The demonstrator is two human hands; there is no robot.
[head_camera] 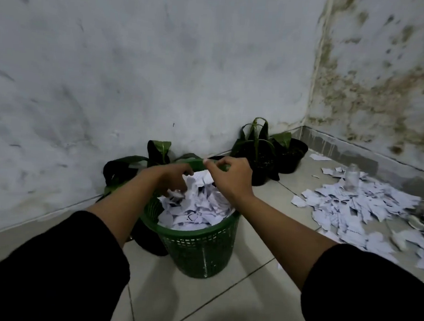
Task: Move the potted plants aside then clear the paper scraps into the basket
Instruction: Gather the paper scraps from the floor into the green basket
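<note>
Over the green basket (pixel 197 249), both hands press curled fingers into heaped white paper scraps (pixel 197 209).

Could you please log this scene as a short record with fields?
setting: tiled floor in a room corner, stained walls
basket: green, upright, heaped with paper scraps
left hand: over the basket, fingers down in the scraps
right hand: above the basket's far rim, fingers curled; grip cannot be told
plants: dark pots along the wall, behind and beside the basket
loose pile: scraps on the floor to the right
bottle: clear, standing in the pile
task status: pile not yet cleared
</note>
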